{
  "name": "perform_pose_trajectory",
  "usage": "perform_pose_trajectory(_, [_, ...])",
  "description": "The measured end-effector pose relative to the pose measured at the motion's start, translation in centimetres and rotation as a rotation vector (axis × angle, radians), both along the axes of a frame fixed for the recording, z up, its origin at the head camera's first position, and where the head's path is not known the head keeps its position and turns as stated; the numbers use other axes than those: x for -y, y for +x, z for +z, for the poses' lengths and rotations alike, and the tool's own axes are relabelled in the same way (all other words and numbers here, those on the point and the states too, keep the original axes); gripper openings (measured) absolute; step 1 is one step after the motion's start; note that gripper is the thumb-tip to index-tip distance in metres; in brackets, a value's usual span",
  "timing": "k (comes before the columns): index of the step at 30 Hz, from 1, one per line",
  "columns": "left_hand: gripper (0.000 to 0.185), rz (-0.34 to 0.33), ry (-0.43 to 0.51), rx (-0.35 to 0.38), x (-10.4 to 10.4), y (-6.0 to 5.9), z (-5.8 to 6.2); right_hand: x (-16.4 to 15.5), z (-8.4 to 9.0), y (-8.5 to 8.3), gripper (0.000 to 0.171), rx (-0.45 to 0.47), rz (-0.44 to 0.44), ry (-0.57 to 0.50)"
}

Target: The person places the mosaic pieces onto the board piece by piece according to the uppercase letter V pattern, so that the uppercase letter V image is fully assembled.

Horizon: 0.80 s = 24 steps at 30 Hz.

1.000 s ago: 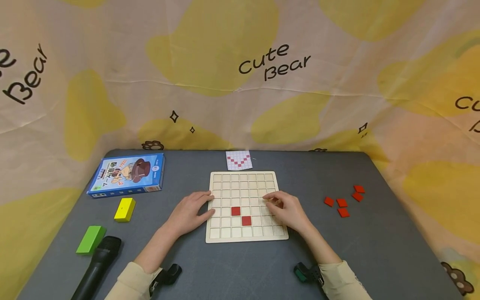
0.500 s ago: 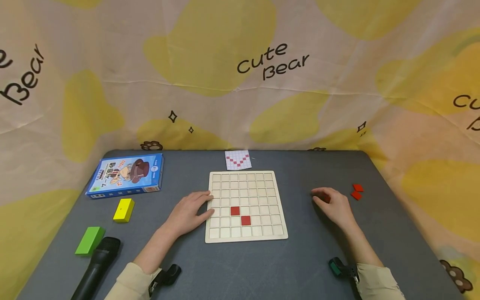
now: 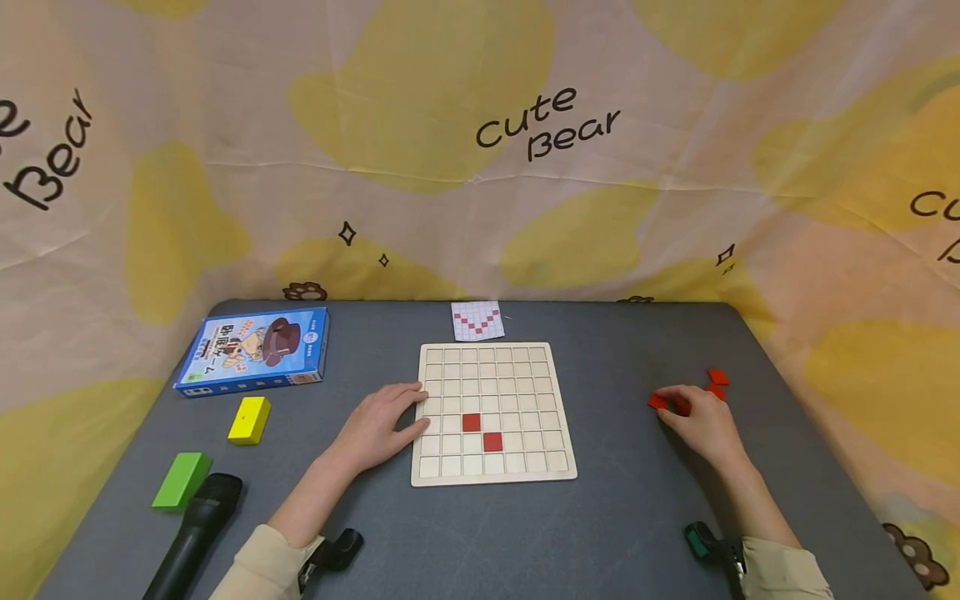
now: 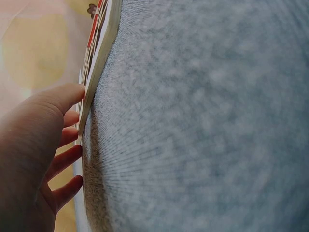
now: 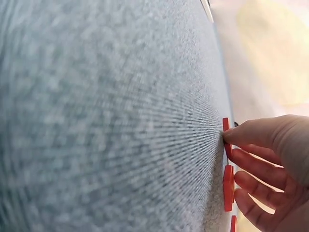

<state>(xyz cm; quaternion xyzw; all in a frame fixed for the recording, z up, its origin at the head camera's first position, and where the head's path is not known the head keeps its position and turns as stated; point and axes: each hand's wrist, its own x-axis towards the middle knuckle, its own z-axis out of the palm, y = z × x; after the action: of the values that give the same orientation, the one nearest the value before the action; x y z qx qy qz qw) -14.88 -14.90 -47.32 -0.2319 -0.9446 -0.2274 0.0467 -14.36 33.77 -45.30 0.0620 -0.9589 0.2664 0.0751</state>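
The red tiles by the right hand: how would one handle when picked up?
Each red tile looks thin, flat and rigid, so probably light and unbending. Lying flush on the grey table, it likely needs an edge pinch from the right hand. Being square, it should not roll.

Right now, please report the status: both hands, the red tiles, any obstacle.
Left hand flat, steadying wooden grid board. Right hand fingertips on loose red tiles, grip unclear. Two red tiles on board. Path between looks unobstructed.

Grey table (image 3: 615, 533). On it: wooden grid board (image 3: 493, 412), pattern card (image 3: 477, 321), blue box (image 3: 255, 349). Also yellow block (image 3: 249, 419), green block (image 3: 181, 480), black microphone (image 3: 193, 537), loose red tiles (image 3: 716, 383).
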Motion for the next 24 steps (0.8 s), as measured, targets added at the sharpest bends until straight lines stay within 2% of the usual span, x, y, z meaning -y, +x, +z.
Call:
perform_pose_trajectory(5, [0.046,0.000,-0.008,0.004,0.0,0.0,-0.1,0.1,-0.1,-0.1,0.025,-0.022,-0.003,0.010])
perform_pose_trajectory(11, [0.047,0.004,-0.008,0.010,0.0,-0.1,-0.1,1.2,0.0,-0.1,0.028,-0.047,0.014,-0.034])
perform_pose_trajectory(19, [0.046,0.001,-0.004,0.004,0.0,0.0,-0.1,4.1,-0.5,-0.9,0.028,-0.038,0.032,-0.091])
perform_pose_trajectory(24, [0.046,-0.006,0.001,0.000,0.0,0.0,0.0,6.3,-1.0,-1.4,0.027,-0.056,0.089,-0.112])
